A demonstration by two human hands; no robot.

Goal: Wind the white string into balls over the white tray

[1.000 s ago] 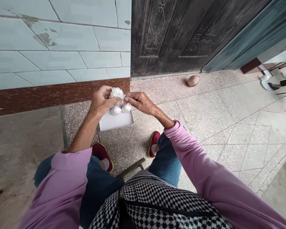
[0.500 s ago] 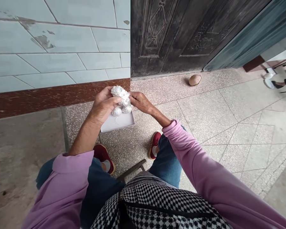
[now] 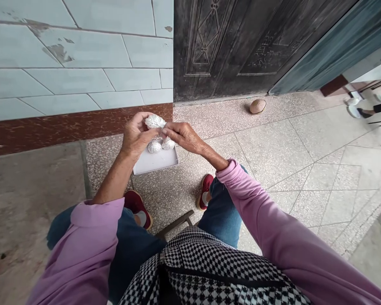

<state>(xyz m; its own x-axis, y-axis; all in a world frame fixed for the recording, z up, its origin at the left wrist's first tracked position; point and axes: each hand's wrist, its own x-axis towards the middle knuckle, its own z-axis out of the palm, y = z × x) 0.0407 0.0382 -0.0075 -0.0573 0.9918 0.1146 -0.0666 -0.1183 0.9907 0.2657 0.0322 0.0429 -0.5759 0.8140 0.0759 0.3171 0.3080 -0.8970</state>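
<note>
The person's left hand [image 3: 136, 137] curls around a white bundle [image 3: 155, 122] of strand-like material, its grip grasping the piece between thumb and fingers. The right hand [image 3: 186, 136] comes in at 3 o'clock, its grip pinched at the bundle's near end, thumb and forefinger pressed together; exactly what lies between those fingertips is too small to tell. The bundle sits raised above the far edge of a shallow white tray [image 3: 155, 164], which lies on the speckled floor [image 3: 165, 192] at 6 o'clock from it. In the tray, two round white balls rest side by side: the left ball [image 3: 154, 147] at 6 o'clock from the bundle, the right ball [image 3: 168, 144] at 5. A tan, rounded object [image 3: 258, 106] lies on the floor at 3 o'clock, well apart from both hands and near the foot of a dark panelled door [image 3: 222, 46]. A pale tiled wall [image 3: 82, 51] stands at 10 o'clock. Red shoes show at 7 o'clock, the left shoe [image 3: 133, 205], and at about half past 4, the right shoe [image 3: 204, 186].
</note>
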